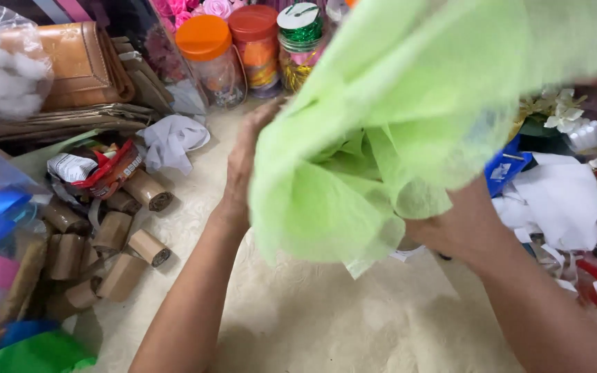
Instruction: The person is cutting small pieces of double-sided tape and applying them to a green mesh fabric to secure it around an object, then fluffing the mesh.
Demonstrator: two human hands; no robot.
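From the left I see cardboard tubes point(122, 238) heaped on the cream table point(326, 324), with orange-lidded jars point(212, 55) behind. My left hand point(243, 162) stands flat and open against the near edge of a lime-green mesh sheet point(409, 117), raised above the table at centre. My right hand point(454, 228) pinches the gathered folds from underneath. I judge the sheet light, soft and floppy, best held at that bunched lower part. White paper scraps point(564, 197) lie right.
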